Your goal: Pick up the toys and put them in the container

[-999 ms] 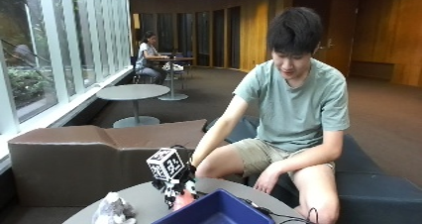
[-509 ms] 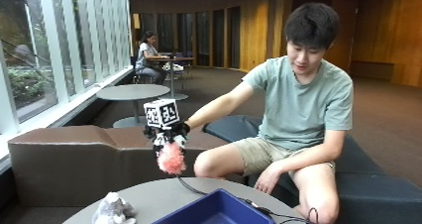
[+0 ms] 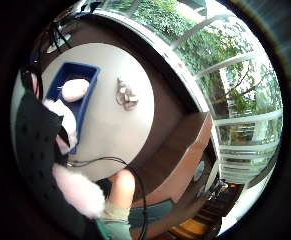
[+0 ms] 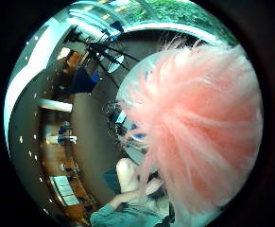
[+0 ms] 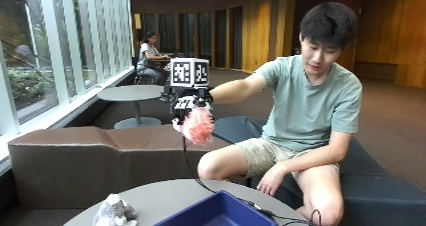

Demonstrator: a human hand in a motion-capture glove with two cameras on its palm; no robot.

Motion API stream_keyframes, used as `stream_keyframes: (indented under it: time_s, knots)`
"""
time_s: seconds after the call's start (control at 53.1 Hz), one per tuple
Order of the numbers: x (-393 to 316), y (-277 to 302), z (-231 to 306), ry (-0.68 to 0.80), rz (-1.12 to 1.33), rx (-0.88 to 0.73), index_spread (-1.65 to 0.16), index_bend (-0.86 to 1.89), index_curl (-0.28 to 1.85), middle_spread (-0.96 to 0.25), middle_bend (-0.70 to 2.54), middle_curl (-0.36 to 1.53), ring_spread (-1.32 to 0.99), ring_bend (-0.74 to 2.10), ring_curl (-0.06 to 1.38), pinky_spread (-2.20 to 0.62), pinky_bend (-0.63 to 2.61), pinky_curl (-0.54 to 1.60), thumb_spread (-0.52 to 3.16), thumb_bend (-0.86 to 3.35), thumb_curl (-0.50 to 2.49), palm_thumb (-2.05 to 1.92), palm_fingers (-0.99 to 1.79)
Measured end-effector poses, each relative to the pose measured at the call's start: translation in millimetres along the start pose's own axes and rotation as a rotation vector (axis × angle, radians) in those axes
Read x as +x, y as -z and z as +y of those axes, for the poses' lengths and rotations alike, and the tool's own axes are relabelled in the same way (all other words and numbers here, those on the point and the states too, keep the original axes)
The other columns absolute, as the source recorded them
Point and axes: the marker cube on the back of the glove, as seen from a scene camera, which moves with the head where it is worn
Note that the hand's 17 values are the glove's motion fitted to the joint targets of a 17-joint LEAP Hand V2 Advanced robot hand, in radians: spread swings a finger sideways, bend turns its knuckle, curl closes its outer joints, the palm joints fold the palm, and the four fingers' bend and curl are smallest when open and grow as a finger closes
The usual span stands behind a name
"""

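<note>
Round grey table below; gloved right hand held high, fingers probably curled round fluffy pink toy; next, lower into blue container

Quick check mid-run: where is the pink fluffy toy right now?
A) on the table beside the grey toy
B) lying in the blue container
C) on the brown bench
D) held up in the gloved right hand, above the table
D: the right hand grips the pink fluffy toy well above the table, clear of the blue container.
</note>
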Motion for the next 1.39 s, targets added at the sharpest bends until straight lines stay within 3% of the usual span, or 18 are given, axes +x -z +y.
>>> stream_keyframes:
  time_s: [0.339, 1.395]
  knots:
    - [-79, 7, -29, 0.077, -0.072, 0.027, -0.34, 0.45, 0.92, -0.30, 0.92, 0.98, -0.40, 1.24, 0.73, -0.39, 1.32, 0.55, 0.63, -0.02, 0.88, 0.56, 0.96]
    - [-163, -87, -86, 0.090, -0.062, -0.068, -0.41, 0.18, 1.17, -0.32, 0.78, 1.06, -0.39, 1.24, 0.74, -0.39, 1.33, 0.54, 0.67, -0.01, 0.92, 0.54, 0.94]
